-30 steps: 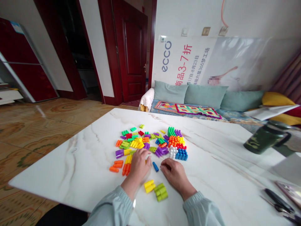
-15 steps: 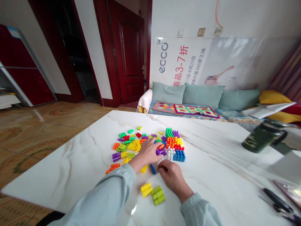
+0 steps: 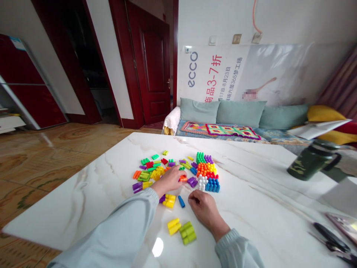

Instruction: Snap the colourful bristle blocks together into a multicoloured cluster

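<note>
My left hand (image 3: 170, 178) reaches over the loose plastic building pegs, its fingers bent down around an orange peg piece (image 3: 183, 179); part of the grip is hidden. A purple piece (image 3: 192, 181) lies just right of it. My right hand (image 3: 205, 208) rests on the table, loosely curled, with nothing visible in it. Left of its knuckles lies a single blue peg (image 3: 181, 201). Nearer to me are a yellow piece (image 3: 174, 226) and a lime-green piece (image 3: 187, 232). Beyond the right hand stand sorted upright blocks: white (image 3: 202, 182), blue (image 3: 212, 185) and orange (image 3: 205, 169).
Several mixed pieces, such as a purple one (image 3: 137, 187), spread left on the white marble-look table (image 3: 251, 208). A dark green flask (image 3: 311, 163) stands at the right. Scissors (image 3: 330, 238) and a phone (image 3: 343, 227) lie at the right edge.
My left hand has drawn back a little leftward, with the orange piece moving along at its fingertips. The purple piece beside it is uncovered. My right hand stays put.
</note>
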A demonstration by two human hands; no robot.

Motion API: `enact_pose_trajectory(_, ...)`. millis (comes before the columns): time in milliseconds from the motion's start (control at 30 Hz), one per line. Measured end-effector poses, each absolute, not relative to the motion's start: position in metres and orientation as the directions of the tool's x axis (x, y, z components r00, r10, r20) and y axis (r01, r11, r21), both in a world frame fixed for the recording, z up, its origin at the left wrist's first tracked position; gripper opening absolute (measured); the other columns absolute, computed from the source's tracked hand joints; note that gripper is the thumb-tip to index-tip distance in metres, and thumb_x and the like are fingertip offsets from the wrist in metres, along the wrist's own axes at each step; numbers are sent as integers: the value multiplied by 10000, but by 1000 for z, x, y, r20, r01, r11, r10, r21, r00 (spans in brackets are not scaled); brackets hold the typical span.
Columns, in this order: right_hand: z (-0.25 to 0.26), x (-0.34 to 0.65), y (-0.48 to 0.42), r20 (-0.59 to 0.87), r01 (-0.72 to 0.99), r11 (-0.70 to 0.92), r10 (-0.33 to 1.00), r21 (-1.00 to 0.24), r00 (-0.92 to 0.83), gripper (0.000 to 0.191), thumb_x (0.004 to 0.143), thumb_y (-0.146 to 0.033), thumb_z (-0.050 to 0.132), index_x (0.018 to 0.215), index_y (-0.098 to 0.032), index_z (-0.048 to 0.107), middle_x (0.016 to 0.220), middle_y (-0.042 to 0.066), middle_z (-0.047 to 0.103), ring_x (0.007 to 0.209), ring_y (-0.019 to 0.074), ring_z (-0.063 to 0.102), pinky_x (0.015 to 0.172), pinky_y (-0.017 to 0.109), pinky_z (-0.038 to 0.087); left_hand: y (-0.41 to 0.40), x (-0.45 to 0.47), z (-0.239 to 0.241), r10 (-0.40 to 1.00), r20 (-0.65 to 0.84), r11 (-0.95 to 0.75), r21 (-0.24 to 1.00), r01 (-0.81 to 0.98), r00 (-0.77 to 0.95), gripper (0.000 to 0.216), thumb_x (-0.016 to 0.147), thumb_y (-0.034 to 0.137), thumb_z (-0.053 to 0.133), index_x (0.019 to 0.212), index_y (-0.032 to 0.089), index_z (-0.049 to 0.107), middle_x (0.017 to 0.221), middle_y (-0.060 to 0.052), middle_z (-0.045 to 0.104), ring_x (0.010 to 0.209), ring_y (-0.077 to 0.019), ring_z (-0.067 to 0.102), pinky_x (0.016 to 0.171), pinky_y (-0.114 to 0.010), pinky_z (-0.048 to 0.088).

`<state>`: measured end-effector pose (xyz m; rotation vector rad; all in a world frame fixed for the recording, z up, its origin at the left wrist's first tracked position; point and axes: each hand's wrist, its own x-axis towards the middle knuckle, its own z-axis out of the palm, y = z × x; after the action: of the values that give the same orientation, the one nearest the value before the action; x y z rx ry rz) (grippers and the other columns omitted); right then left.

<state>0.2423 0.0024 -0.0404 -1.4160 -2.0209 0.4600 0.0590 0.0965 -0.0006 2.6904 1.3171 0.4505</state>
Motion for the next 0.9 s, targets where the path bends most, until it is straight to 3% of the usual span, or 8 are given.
enact_pose_trajectory(100,-40,242,2,288,711,359,931,-605,-225,196,793,-167,505,763,-200,695,765,25,701,658,140,601,620,225,384,86,47,2,797,214,-603,231,763,565,254,816,160,585,997,251,737,1076,-79,629,1024,-240,636,943,-359,495)
enact_pose_trajectory(233,-39,242,2,288,715,358,931,-600,-225,194,783,-164,506,767,-199,695,762,25,701,663,144,600,623,229,385,65,28,7,800,186,-600,252,760,570,271,785,190,629,1017,269,744,1162,-76,617,1002,-249,660,895,-364,523)
enact_pose_trajectory(367,-40,243,2,295,708,367,928,-603,-229,195,780,-163,504,770,-196,696,761,24,700,674,147,603,631,230,390,31,12,9,759,237,-651,232,723,607,459,738,72,572,1097,313,724,1336,-63,571,1205,-280,575,1033,-431,458)
enact_pose_trajectory(467,-41,244,2,303,704,369,926,-607,-224,198,783,-164,505,779,-197,701,777,26,707,684,148,610,639,227,399,-1,7,1,784,317,-613,257,747,533,532,736,63,555,1182,323,682,1411,-55,522,1289,-289,501,1098,-482,406)
enact_pose_trajectory(600,-41,243,2,310,711,367,926,-600,-217,198,778,-158,509,774,-198,702,771,26,710,681,149,615,640,228,402,-39,8,-22,844,340,-516,305,801,414,423,811,308,641,1234,300,646,1453,-88,478,1289,-328,496,1078,-539,427)
enact_pose_trajectory(733,-39,242,0,315,709,364,926,-604,-207,205,787,-161,504,774,-194,706,769,30,712,676,148,617,640,229,408,-59,15,-39,822,394,-532,273,802,411,749,765,609,665,1416,284,487,1558,-139,331,1378,-417,379,1085,-657,351)
enact_pose_trajectory(833,-37,242,0,326,702,373,922,-607,-209,215,791,-160,493,769,-189,705,767,35,712,673,149,618,644,232,417,-68,24,-37,795,422,-568,261,781,436,892,755,701,617,1493,265,368,1608,-161,205,1424,-438,290,1092,-672,319)
enact_pose_trajectory(900,-37,242,1,333,698,380,919,-607,-211,215,787,-162,490,765,-187,702,761,38,711,673,153,621,646,237,421,-77,32,-31,763,423,-620,269,737,488,934,720,730,629,1496,288,358,1613,-151,198,1430,-445,272,1092,-667,320)
